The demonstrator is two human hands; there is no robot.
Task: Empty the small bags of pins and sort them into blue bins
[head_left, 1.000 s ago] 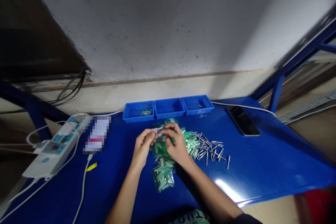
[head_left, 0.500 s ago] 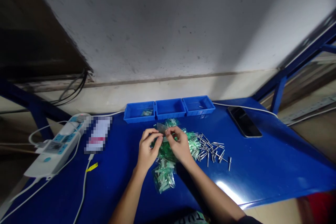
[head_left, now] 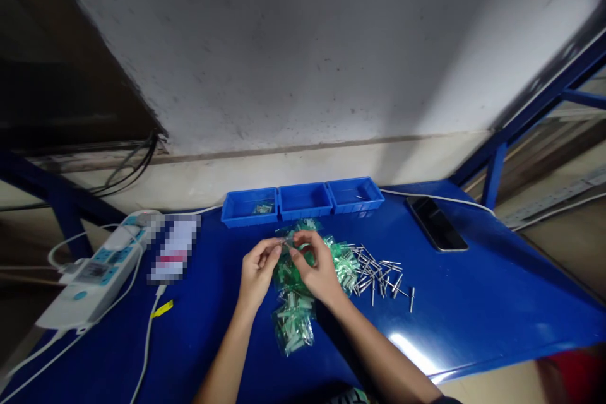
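Note:
Between my two hands is a small clear plastic bag, up above a heap of green-tinted bags. My left hand pinches its left side between thumb and fingers. At the other side my right hand grips it with thumb and forefinger. Whatever the bag contains is too small to make out. Beneath and in front of my hands lie several green plastic bags filled with small pale and metal pieces. Loose metal blind rivets are scattered right of the heap.
Three joined blue bins stand at the back; the left one has small parts, the right one a few thin pieces. A dark phone lies at the right. On the left are a white power strip, a blurred-out phone and cables.
My hands have shifted slightly left, and the bag looks smaller and more covered by my fingers. The camera view has moved a little.

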